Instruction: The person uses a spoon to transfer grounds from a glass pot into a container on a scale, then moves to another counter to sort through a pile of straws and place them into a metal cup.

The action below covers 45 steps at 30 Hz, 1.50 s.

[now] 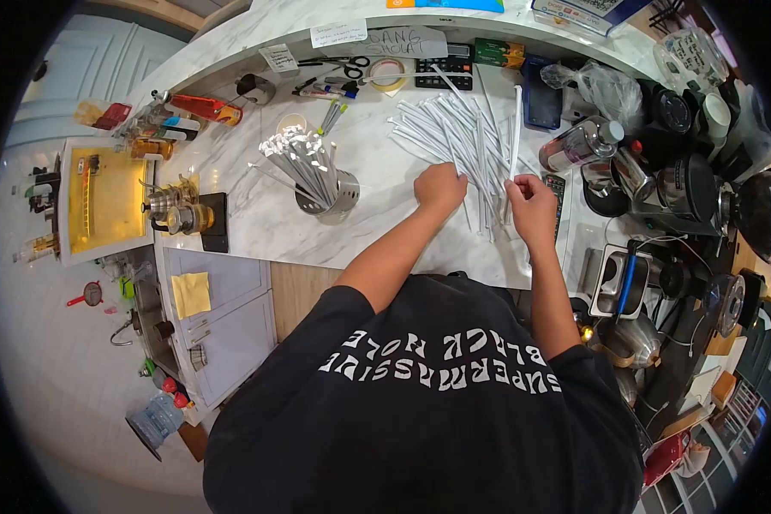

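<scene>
Straw pile (454, 128) fans out just ahead of both hands, long axes running away; left hand (441, 187) presses curled onto it, grip unclear; right hand (531, 210) pinches a single straw (516, 128) pointing forward.

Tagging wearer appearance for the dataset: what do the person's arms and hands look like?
Both bare: left hand and right hand show no gloves, and no watch or bands are visible. Forearms uncovered. Short sleeves of a black T-shirt end near the elbows; the shirt has white wavy lettering.
</scene>
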Each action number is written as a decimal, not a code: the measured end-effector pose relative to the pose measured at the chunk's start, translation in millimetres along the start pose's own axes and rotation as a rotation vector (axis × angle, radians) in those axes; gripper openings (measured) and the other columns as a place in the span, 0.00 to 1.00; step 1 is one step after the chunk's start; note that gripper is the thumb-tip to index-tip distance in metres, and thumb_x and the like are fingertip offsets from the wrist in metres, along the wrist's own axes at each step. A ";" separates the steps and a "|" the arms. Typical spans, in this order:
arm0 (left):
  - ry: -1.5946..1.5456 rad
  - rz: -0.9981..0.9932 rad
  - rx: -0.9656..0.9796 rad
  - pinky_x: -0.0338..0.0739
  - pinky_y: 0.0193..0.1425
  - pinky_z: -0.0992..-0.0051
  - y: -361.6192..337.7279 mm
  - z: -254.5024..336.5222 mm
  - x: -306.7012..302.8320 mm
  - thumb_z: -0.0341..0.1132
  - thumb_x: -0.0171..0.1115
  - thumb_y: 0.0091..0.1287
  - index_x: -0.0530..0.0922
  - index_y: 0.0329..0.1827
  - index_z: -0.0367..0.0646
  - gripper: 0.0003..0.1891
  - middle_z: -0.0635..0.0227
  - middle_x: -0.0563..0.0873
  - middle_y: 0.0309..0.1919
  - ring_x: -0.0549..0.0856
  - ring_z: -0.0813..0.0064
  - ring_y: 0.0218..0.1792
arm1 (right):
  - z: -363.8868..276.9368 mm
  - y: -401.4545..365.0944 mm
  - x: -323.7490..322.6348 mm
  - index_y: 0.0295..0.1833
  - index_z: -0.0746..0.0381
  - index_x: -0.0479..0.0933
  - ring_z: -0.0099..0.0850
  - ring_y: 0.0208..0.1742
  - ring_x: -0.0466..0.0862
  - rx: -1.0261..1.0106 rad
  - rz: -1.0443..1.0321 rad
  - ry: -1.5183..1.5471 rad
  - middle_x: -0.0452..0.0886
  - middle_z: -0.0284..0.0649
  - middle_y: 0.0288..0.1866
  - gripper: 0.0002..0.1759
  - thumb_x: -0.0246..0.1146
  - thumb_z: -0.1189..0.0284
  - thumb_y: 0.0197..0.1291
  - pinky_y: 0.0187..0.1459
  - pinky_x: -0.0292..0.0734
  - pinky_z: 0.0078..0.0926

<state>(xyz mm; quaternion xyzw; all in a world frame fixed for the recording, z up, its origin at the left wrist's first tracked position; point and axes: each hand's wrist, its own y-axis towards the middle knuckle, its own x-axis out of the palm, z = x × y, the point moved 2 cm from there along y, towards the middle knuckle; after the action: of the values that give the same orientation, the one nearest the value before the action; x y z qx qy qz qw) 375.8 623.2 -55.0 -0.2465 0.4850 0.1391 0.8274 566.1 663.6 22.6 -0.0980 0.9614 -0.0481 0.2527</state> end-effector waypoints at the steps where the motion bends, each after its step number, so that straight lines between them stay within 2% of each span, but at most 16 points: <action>1: -0.066 0.011 -0.012 0.83 0.42 0.56 -4.4 -0.2 -5.5 0.52 0.71 0.64 0.89 0.35 0.45 0.18 0.57 0.91 0.34 0.91 0.53 0.39 | -0.9 -1.8 0.5 0.44 0.69 0.86 0.22 0.29 0.82 0.009 0.002 0.007 0.88 0.39 0.31 0.14 0.72 0.68 0.64 0.36 0.77 0.25; 7: -0.374 0.181 0.102 0.80 0.38 0.64 -59.5 -41.9 -65.8 0.41 0.74 0.66 0.87 0.38 0.39 0.13 0.59 0.87 0.29 0.87 0.60 0.32 | 3.2 -15.0 16.8 0.46 0.71 0.83 0.20 0.31 0.81 -0.014 -0.020 0.054 0.87 0.37 0.32 0.12 0.71 0.71 0.65 0.38 0.77 0.23; 10: -0.491 0.296 0.120 0.78 0.38 0.68 -98.6 -82.0 -90.3 0.36 0.75 0.67 0.86 0.38 0.36 0.11 0.61 0.85 0.29 0.85 0.66 0.29 | -8.2 -27.9 38.8 0.47 0.68 0.83 0.23 0.30 0.81 -0.079 -0.087 0.039 0.88 0.39 0.33 0.13 0.72 0.69 0.64 0.36 0.77 0.26; 13: -0.609 0.379 0.088 0.77 0.38 0.69 -130.3 -117.3 -111.4 0.34 0.75 0.67 0.85 0.39 0.36 0.10 0.62 0.86 0.30 0.85 0.70 0.31 | -22.5 -46.6 79.7 0.45 0.68 0.83 0.27 0.30 0.82 -0.170 -0.166 0.032 0.87 0.41 0.32 0.12 0.72 0.70 0.64 0.36 0.78 0.28; 14: -0.646 0.399 0.072 0.76 0.38 0.70 -137.9 -128.2 -119.8 0.34 0.75 0.67 0.85 0.40 0.36 0.10 0.62 0.86 0.31 0.85 0.71 0.32 | -28.9 -53.7 94.4 0.44 0.66 0.82 0.33 0.31 0.83 -0.221 -0.217 0.002 0.87 0.42 0.33 0.11 0.72 0.70 0.63 0.38 0.78 0.32; 17: -0.649 0.487 0.073 0.75 0.38 0.71 -154.9 -154.4 -152.6 0.32 0.74 0.68 0.85 0.41 0.37 0.08 0.64 0.87 0.33 0.85 0.73 0.34 | -64.6 -76.1 134.7 0.44 0.65 0.81 0.37 0.34 0.84 -0.361 -0.312 0.017 0.86 0.40 0.34 0.11 0.73 0.71 0.61 0.41 0.77 0.35; 21: -0.593 0.608 0.089 0.73 0.40 0.73 -167.3 -194.7 -191.7 0.30 0.73 0.68 0.85 0.41 0.38 0.06 0.65 0.86 0.33 0.84 0.74 0.34 | -138.6 -88.4 153.6 0.44 0.63 0.81 0.36 0.37 0.84 -0.527 -0.206 0.050 0.86 0.38 0.35 0.10 0.73 0.71 0.61 0.44 0.75 0.34; 24: -0.577 0.660 0.065 0.73 0.40 0.73 -169.7 -217.9 -213.7 0.29 0.73 0.68 0.84 0.40 0.38 0.06 0.67 0.86 0.32 0.82 0.75 0.33 | -192.4 -91.8 159.8 0.43 0.63 0.83 0.33 0.37 0.84 -0.538 -0.079 0.209 0.87 0.39 0.37 0.09 0.75 0.73 0.60 0.46 0.75 0.33; 26: -0.610 0.689 0.066 0.73 0.41 0.73 -167.3 -227.8 -223.1 0.29 0.73 0.68 0.84 0.39 0.37 0.05 0.67 0.86 0.33 0.81 0.75 0.34 | -206.3 -93.1 173.1 0.44 0.64 0.84 0.34 0.37 0.85 -0.567 -0.022 0.254 0.88 0.40 0.38 0.10 0.75 0.73 0.60 0.47 0.75 0.32; 29: -0.654 0.716 0.106 0.74 0.42 0.72 -159.3 -240.3 -233.6 0.28 0.74 0.67 0.84 0.39 0.37 0.06 0.65 0.86 0.34 0.83 0.73 0.34 | -175.9 -94.7 215.8 0.45 0.64 0.85 0.34 0.37 0.86 -0.544 -0.037 0.063 0.89 0.40 0.38 0.10 0.74 0.71 0.61 0.47 0.76 0.34; 32: -0.708 0.722 0.239 0.76 0.43 0.73 -149.3 -243.1 -248.2 0.26 0.75 0.65 0.85 0.39 0.36 0.06 0.64 0.86 0.35 0.84 0.73 0.35 | -135.1 -117.6 241.2 0.50 0.65 0.86 0.37 0.34 0.86 -0.436 -0.015 0.007 0.91 0.41 0.38 0.15 0.75 0.69 0.61 0.41 0.79 0.36; 35: -0.781 0.712 0.347 0.78 0.44 0.74 -137.5 -240.9 -265.1 0.24 0.76 0.64 0.86 0.39 0.35 0.06 0.64 0.86 0.38 0.84 0.74 0.36 | -118.1 -132.3 233.9 0.52 0.66 0.86 0.38 0.33 0.87 -0.322 0.012 -0.005 0.91 0.43 0.38 0.17 0.76 0.69 0.61 0.39 0.81 0.35; 39: -0.860 0.686 0.479 0.79 0.44 0.74 -113.7 -230.5 -266.3 0.24 0.76 0.63 0.87 0.41 0.36 0.07 0.64 0.86 0.39 0.84 0.75 0.36 | -104.9 -138.8 216.8 0.53 0.68 0.86 0.31 0.33 0.87 -0.146 0.043 0.006 0.91 0.43 0.37 0.17 0.75 0.68 0.64 0.38 0.80 0.31; 43: -0.806 0.606 0.485 0.79 0.43 0.72 -87.4 -227.6 -232.7 0.28 0.79 0.62 0.89 0.43 0.38 0.09 0.63 0.85 0.39 0.84 0.73 0.36 | -89.9 -148.3 215.4 0.54 0.68 0.85 0.28 0.35 0.86 -0.070 0.065 0.030 0.91 0.43 0.37 0.17 0.74 0.68 0.65 0.40 0.80 0.29; 44: -0.840 0.537 0.398 0.79 0.46 0.69 -84.0 -231.0 -220.8 0.31 0.80 0.61 0.89 0.44 0.40 0.11 0.63 0.85 0.41 0.84 0.69 0.40 | -89.7 -150.1 216.7 0.54 0.68 0.85 0.28 0.35 0.86 -0.064 0.067 0.038 0.90 0.43 0.37 0.17 0.74 0.68 0.66 0.40 0.80 0.28; 45: -0.777 0.569 0.409 0.78 0.48 0.69 -83.2 -237.9 -213.0 0.32 0.80 0.61 0.90 0.44 0.41 0.11 0.63 0.84 0.42 0.83 0.68 0.42 | -91.6 -151.7 216.8 0.54 0.68 0.85 0.27 0.35 0.85 -0.057 0.071 0.045 0.90 0.42 0.37 0.17 0.73 0.68 0.66 0.40 0.80 0.28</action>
<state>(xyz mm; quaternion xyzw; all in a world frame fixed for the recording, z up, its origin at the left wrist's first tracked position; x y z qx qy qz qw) 135.7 426.1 56.2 0.1314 0.2075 0.3419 0.9071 360.7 473.3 20.4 -0.0697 0.9706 -0.0138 0.2299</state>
